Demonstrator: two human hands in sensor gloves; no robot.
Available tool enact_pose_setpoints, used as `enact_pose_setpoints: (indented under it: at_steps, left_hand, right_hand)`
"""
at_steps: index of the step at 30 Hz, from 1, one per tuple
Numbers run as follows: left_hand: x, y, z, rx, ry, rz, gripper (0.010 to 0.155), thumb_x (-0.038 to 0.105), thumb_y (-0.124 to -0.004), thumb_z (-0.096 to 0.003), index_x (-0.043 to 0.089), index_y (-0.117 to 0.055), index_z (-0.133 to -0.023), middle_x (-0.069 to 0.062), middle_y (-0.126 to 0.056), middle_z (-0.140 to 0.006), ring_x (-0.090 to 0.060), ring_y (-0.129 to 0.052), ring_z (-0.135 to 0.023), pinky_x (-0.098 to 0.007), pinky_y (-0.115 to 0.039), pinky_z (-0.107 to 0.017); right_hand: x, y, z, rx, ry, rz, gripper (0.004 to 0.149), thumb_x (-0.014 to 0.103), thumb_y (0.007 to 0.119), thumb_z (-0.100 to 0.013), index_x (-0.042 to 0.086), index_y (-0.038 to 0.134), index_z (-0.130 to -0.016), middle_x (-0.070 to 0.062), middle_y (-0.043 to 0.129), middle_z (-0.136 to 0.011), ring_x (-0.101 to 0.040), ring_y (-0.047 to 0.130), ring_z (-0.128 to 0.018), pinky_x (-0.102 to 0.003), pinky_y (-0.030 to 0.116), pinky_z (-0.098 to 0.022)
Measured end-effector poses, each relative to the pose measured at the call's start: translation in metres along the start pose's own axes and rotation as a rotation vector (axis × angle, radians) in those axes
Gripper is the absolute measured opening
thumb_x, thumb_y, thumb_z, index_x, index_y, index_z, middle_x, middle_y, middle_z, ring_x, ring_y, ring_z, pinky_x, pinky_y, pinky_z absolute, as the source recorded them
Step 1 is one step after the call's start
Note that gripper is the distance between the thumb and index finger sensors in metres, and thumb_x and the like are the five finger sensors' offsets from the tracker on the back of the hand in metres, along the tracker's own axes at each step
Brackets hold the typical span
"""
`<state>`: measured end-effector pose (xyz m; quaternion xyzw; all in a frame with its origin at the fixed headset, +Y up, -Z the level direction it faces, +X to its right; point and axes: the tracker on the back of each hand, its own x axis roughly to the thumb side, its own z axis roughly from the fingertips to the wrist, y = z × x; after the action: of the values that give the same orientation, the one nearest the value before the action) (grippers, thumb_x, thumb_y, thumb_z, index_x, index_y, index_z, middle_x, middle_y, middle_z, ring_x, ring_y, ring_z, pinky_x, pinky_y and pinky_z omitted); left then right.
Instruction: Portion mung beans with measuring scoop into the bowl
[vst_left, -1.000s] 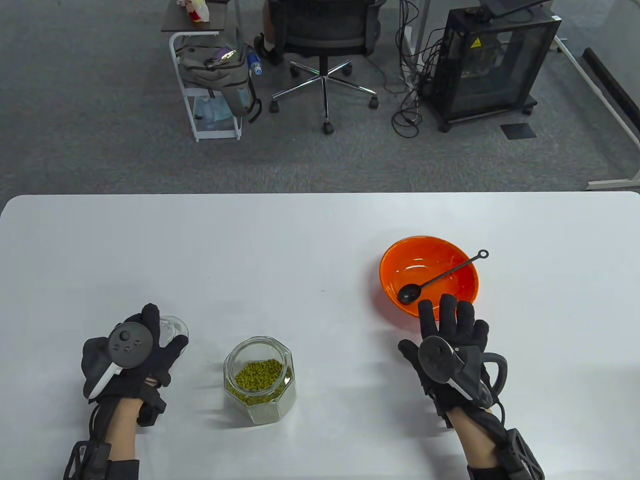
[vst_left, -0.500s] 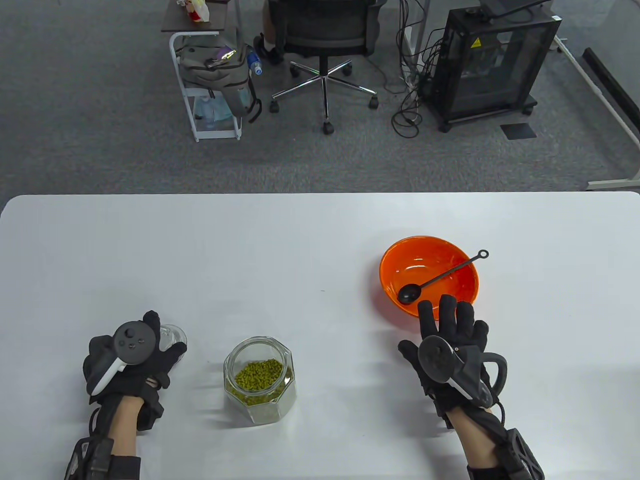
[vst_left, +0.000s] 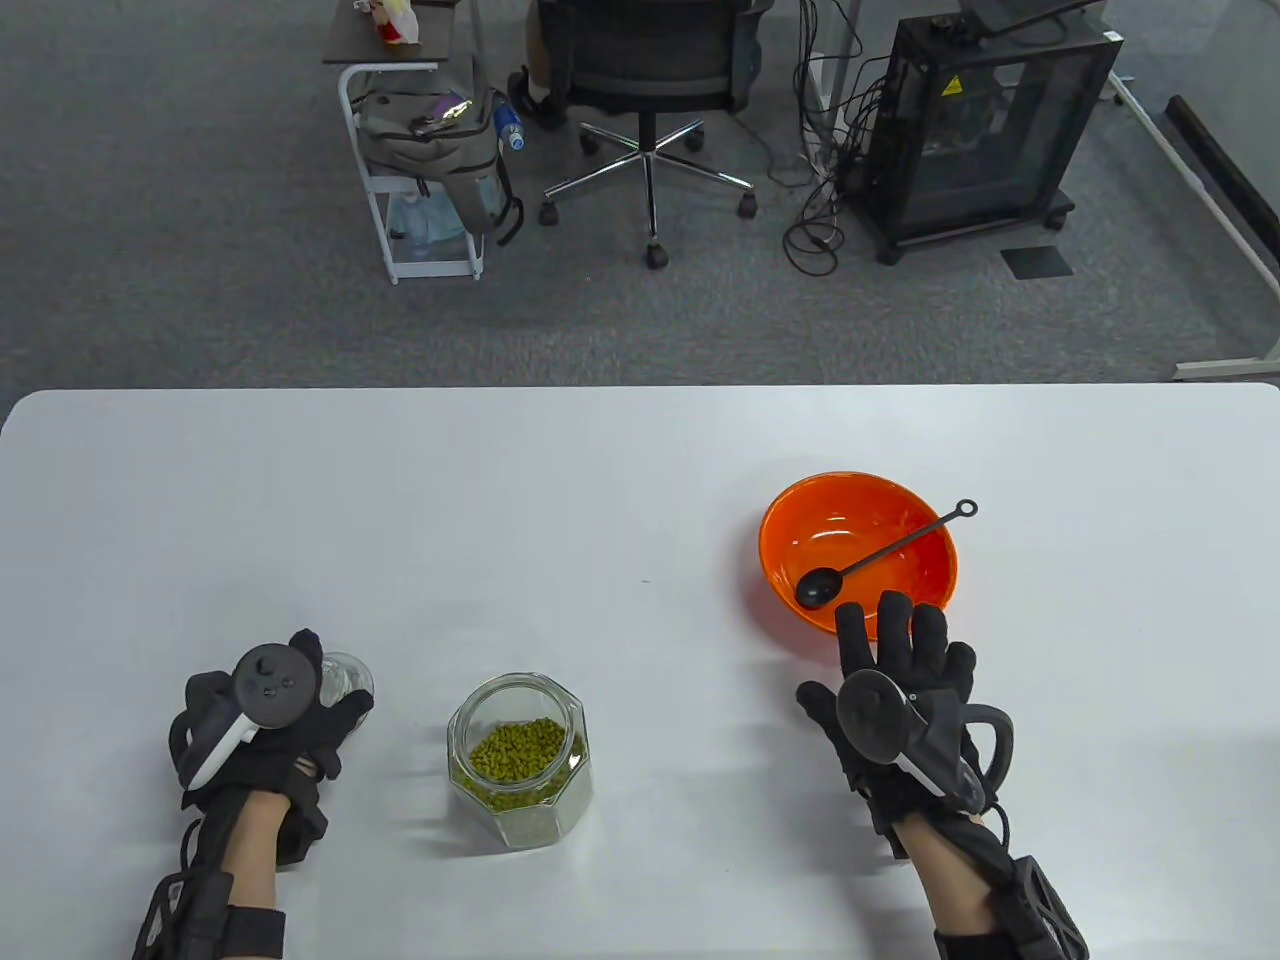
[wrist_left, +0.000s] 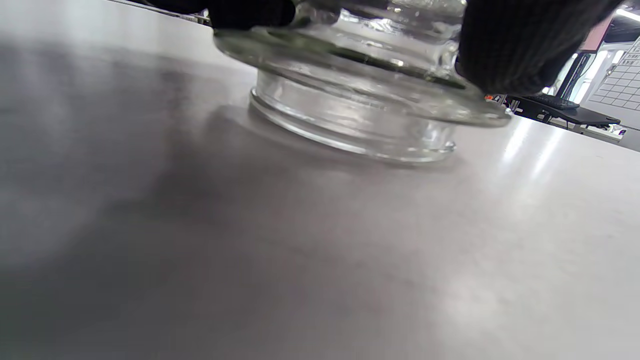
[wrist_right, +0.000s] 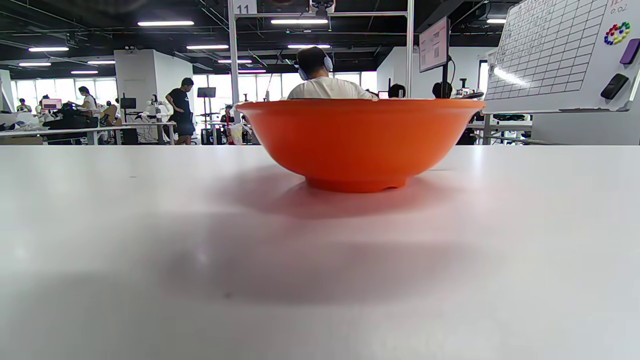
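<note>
An office chair (vst_left: 650, 90) stands beside a black cabinet (vst_left: 985, 130)

1. Your tabletop (vst_left: 620, 480) is white with rounded far corners; it fills the lower part of the table view.
2. An open glass jar (vst_left: 518, 760) of green mung beans (vst_left: 518, 748) stands near your edge, left of centre.
3. A glass lid (wrist_left: 360, 110) sits to the left of the jar, its base touching the surface in the left wrist view.
4. An orange bowl (vst_left: 858, 553) stands right of centre on its foot, well apart from the jar.
5. A black measuring scoop (vst_left: 880, 555) lies in the bowl, handle over the far-right rim.
</note>
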<state>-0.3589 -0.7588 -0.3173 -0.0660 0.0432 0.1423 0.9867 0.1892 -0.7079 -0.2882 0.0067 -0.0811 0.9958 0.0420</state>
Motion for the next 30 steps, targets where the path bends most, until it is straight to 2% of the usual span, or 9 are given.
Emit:
enact_pose_setpoints:
  at_steps: [10, 13, 18, 30]
  left_hand:
    - [0.002, -0.004, 0.001, -0.008, 0.028, -0.012, 0.092, 0.061, -0.077, -0.0533, 0.007, -0.031, -0.112, -0.025, -0.04, -0.11, -0.052, -0.053, -0.094, -0.072, -0.044, -0.073]
    - [0.005, -0.003, 0.002, -0.013, 0.029, -0.039, 0.101, 0.069, -0.073, -0.0513, 0.006, -0.022, -0.111, -0.028, -0.027, -0.113, -0.054, -0.046, -0.097, -0.074, -0.039, -0.072]
    - [0.023, 0.013, 0.013, 0.084, -0.043, -0.027, 0.099, 0.072, -0.069, -0.0515, 0.007, -0.024, -0.112, -0.028, -0.028, -0.114, -0.054, -0.046, -0.098, -0.075, -0.039, -0.072]
    - [0.047, 0.029, 0.033, 0.199, -0.175, 0.031, 0.098, 0.071, -0.068, -0.0523, 0.007, -0.023, -0.111, -0.027, -0.028, -0.115, -0.055, -0.044, -0.101, -0.075, -0.039, -0.072]
  right_hand:
    - [0.0, 0.001, -0.001, 0.015, 0.003, -0.005, 0.084, 0.069, 0.06, -0.044, 0.027, 0.031, -0.111, -0.019, 0.025, -0.119, -0.055, 0.034, -0.106, -0.073, 0.041, -0.071]
    - [0.0, 0.001, -0.001, 0.016, 0.005, -0.005, 0.084, 0.069, 0.06, -0.044, 0.028, 0.031, -0.111, -0.019, 0.025, -0.119, -0.054, 0.034, -0.106, -0.073, 0.041, -0.071]
    - [-0.003, -0.001, -0.001, 0.009, 0.014, -0.027, 0.085, 0.069, 0.06, -0.044, 0.027, 0.031, -0.111, -0.018, 0.026, -0.119, -0.054, 0.034, -0.106, -0.073, 0.041, -0.071]
    - [-0.025, -0.01, -0.004, -0.036, 0.112, -0.182, 0.084, 0.069, 0.06, -0.044, 0.025, 0.035, -0.111, -0.019, 0.033, -0.118, -0.054, 0.041, -0.105, -0.072, 0.045, -0.071]
